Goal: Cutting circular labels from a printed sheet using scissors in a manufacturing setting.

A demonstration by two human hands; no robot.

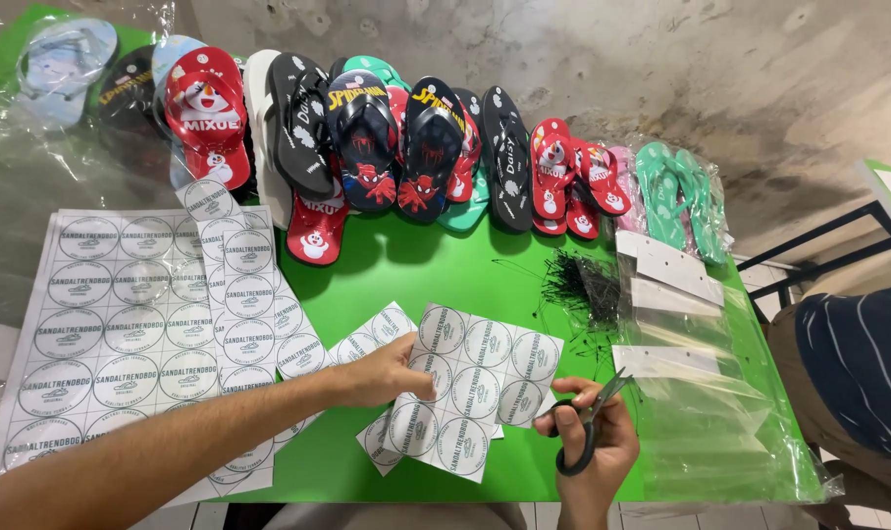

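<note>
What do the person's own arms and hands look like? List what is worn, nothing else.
Both are bare. The left hand and its long forearm show no sleeve, glove, watch or ring. The right hand is likewise ungloved, with no visible ring or band; its wrist leaves the frame with no cuff showing.

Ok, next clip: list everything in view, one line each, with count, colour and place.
table: one, green, centre.
flip-flops: many, red, black, navy, teal, pink, along far edge.
large sticker sheets: a stack, white with round labels, left.
small sticker sheet: one, white, centre front.
plastic fasteners: a pile, black, right of centre.
clear bags: a stack, transparent with white headers, right.
other person: one, striped dark shirt, far right.
left hand: presses small sticker sheet.
right hand: holds black-handled scissors.
</note>
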